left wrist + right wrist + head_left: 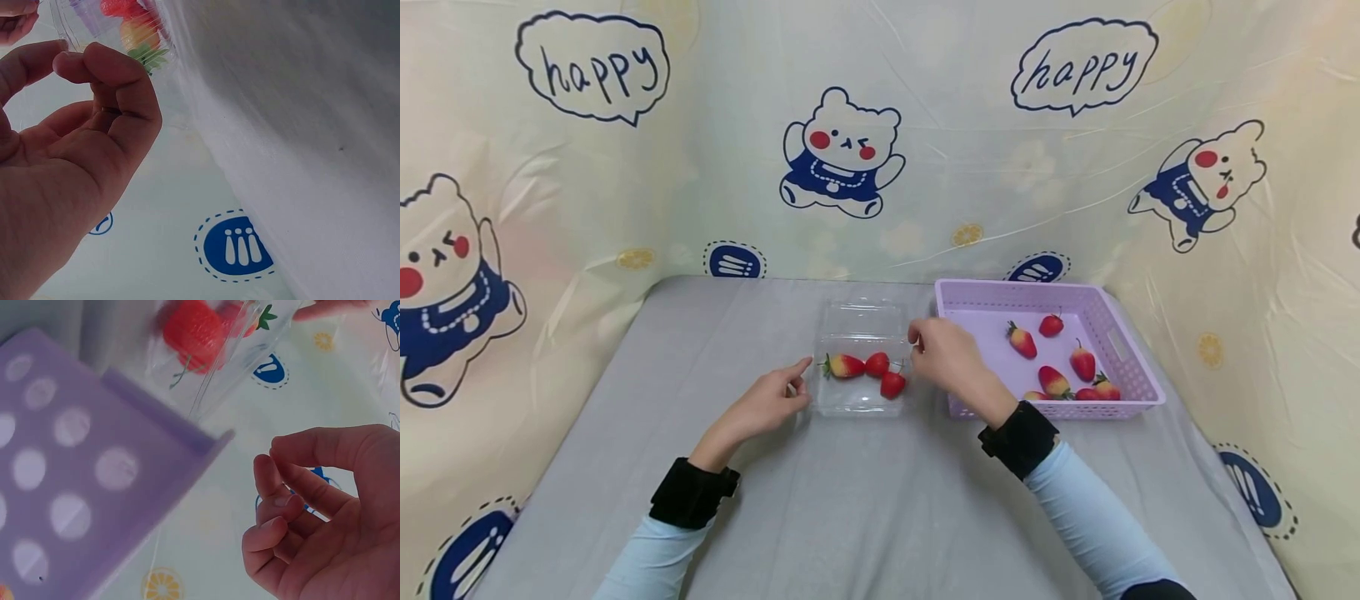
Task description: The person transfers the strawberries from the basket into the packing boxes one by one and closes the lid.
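A clear plastic clamshell box (857, 408) lies opened on the table with three strawberries (844, 367) in it. One strawberry points its green leaves to the left; two redder ones lie at the right. My left hand (771, 402) is at the box's left side, its index fingertip right at the edge. In the left wrist view its other fingers bend inward with nothing between them. My right hand (951, 354) hovers between the box's right edge and the lilac basket (1037, 290). Loosely curled, its thumb and fingertips come close together, and nothing shows between them in the right wrist view.
Several more strawberries (1021, 340) lie in the basket, most towards its right and front. Its perforated side wall (69, 450) rises close to the right hand. A grey cloth (850, 500) covers the table, and a printed curtain (955, 150) hangs behind it.
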### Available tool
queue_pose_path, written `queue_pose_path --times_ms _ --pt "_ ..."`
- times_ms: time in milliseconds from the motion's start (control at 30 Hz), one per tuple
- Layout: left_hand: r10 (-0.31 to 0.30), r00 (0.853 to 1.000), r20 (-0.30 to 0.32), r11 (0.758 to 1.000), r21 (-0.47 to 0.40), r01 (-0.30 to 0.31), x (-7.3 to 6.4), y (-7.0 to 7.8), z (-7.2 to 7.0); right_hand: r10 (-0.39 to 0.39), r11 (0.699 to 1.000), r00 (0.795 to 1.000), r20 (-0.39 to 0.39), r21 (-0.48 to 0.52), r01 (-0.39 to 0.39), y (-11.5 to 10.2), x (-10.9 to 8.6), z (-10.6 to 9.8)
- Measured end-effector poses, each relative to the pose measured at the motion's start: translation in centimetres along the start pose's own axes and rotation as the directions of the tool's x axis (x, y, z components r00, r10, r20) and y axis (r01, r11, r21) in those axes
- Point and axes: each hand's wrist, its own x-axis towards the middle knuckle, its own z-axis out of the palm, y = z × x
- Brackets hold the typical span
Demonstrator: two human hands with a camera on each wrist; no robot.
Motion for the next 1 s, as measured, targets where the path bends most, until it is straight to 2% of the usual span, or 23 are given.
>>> queue_pose_path --times_ms 200,600,800,1000 --pt "0.0 1.0 0.0 1.0 0.002 0.0 0.0 0.0 0.0 0.02 0.999 1.0 -0.02 -0.05 -0.021 0.9 0.2 -0.5" --pt "-0.005 1.0 -0.003 1.0 0.006 0.005 0.0 0.1 -0.1 0.081 0.997 0.997 -0.005 -0.017 -0.081 3.0 0.7 -1.5" --pt "0.001 1.0 0.0 1.0 0.003 -0.001 0.0 0.1 0.0 0.136 0.991 0.99 0.035 -0.004 -0.136 4.3 0.5 -2.2" --pt "-0.004 1.0 -0.002 1.0 0.001 0.004 0.0 0.0 0.1 0.18 0.983 0.982 0.065 -0.037 -0.178 6.0 0.6 -2.8"
